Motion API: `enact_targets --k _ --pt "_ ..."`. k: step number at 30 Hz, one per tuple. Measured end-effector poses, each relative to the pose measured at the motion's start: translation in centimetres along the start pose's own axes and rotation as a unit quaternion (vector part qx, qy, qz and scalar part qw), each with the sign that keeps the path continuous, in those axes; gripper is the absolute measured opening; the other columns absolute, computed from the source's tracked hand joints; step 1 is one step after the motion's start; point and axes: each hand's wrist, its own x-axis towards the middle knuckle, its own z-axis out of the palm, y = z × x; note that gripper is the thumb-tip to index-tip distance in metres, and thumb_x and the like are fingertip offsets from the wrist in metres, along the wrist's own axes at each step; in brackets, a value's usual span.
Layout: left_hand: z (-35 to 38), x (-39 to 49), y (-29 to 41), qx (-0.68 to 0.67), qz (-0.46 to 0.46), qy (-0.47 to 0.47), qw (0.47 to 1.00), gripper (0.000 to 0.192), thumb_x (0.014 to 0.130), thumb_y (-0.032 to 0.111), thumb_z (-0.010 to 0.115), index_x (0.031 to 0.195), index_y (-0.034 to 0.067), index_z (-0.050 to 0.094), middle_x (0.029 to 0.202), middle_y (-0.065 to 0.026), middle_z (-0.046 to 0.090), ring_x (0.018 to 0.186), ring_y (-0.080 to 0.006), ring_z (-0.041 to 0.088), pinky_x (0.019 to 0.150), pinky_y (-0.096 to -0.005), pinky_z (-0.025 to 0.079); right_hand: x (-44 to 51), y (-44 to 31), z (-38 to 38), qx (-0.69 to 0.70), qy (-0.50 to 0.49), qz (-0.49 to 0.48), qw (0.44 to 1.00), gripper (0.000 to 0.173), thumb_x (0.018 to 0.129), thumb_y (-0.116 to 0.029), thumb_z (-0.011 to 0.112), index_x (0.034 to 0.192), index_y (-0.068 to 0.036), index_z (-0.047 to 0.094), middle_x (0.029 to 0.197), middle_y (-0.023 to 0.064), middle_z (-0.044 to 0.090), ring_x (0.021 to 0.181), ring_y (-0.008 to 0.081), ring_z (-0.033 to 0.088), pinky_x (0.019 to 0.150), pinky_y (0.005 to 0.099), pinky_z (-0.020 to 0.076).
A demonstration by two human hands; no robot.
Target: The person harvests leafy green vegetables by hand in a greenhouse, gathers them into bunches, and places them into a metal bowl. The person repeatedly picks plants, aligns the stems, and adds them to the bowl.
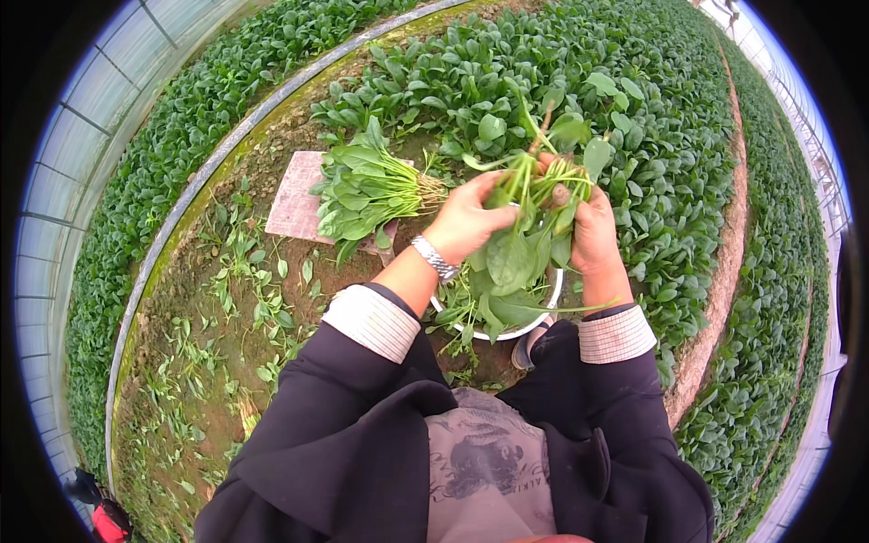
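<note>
Both hands hold leafy green plants, apparently spinach (512,261), above a white-rimmed round container (558,292). My left hand (468,217) wears a metal-banded watch and has its thumb and fingers closed around stems. My right hand (592,227) grips the other side of the bunch, where stems and roots come together; some fingertips are hidden behind the stems. Loose greens lie in the container. Left of my left hand, a neat pile of picked greens (370,186) rests on a flat pinkish board (295,197), its roots pointing right.
Dense rows of leafy plants (652,81) grow ahead and to the right. A grey hose or pipe (224,146) curves along the left. Loose leaves (254,292) litter the soil. A shoe (523,353) is beside the container. At the lower left are red and dark items (108,522).
</note>
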Motion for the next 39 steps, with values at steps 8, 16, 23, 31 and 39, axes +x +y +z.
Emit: enact_targets --k 8,16,23,31,39 --pt "-3.8 1.0 -1.3 0.089 0.027 0.121 0.988 0.035 0.078 0.011 0.069 0.11 -0.001 0.06 0.101 -0.0042 0.063 0.087 -0.0108 0.058 0.08 -0.0256 0.047 1.9 1.0 -5.9 -0.365 -0.013 0.111 0.924 0.036 0.076 -0.006 0.06 0.112 -0.003 0.06 0.096 0.0103 0.065 0.085 0.0206 0.062 0.077 0.0306 0.05" --pt "-2.9 2.0 -1.8 0.432 0.088 0.078 0.894 0.045 0.071 0.018 0.075 0.112 0.005 0.061 0.104 -0.0115 0.064 0.094 -0.0215 0.062 0.086 -0.0309 0.048 1.8 1.6 -1.9 -0.288 -0.06 0.025 0.955 0.054 0.082 -0.016 0.068 0.129 -0.003 0.047 0.116 0.0071 0.058 0.095 0.0141 0.055 0.088 0.0285 0.0441" --pt "-2.8 2.3 -1.6 0.49 0.051 0.068 0.868 0.041 0.07 0.023 0.075 0.105 0.005 0.065 0.103 -0.0116 0.065 0.092 -0.0238 0.063 0.083 -0.0321 0.048 1.9 1.6 -2.2 -0.496 -0.006 -0.043 0.867 0.019 0.085 -0.011 0.061 0.1 0.0 0.063 0.081 0.0096 0.066 0.064 0.0137 0.057 0.062 0.0265 0.0474" --pt "-4.2 3.0 -2.4 0.095 -0.224 -0.078 0.967 0.024 0.082 0.025 0.068 0.099 0.007 0.069 0.078 0.0059 0.061 0.077 -0.0042 0.054 0.07 -0.0236 0.045 2.3 1.1 -3.4 -0.45 -0.099 -0.109 0.881 0.042 0.08 -0.009 0.067 0.121 -0.012 0.058 0.119 0.0055 0.054 0.11 0.0158 0.05 0.095 0.032 0.0387" --pt "-2.6 3.3 -3.7 -0.037 -0.18 -0.206 0.961 0.032 0.08 0.013 0.067 0.108 0.0 0.06 0.101 -0.0013 0.061 0.087 -0.0091 0.056 0.083 -0.0251 0.043 1.5 3.0 -1.9 -0.29 -0.096 0.061 0.95 0.015 0.082 -0.002 0.065 0.096 0.0 0.06 0.083 0.0001 0.061 0.074 0.0047 0.053 0.068 0.0199 0.0444"
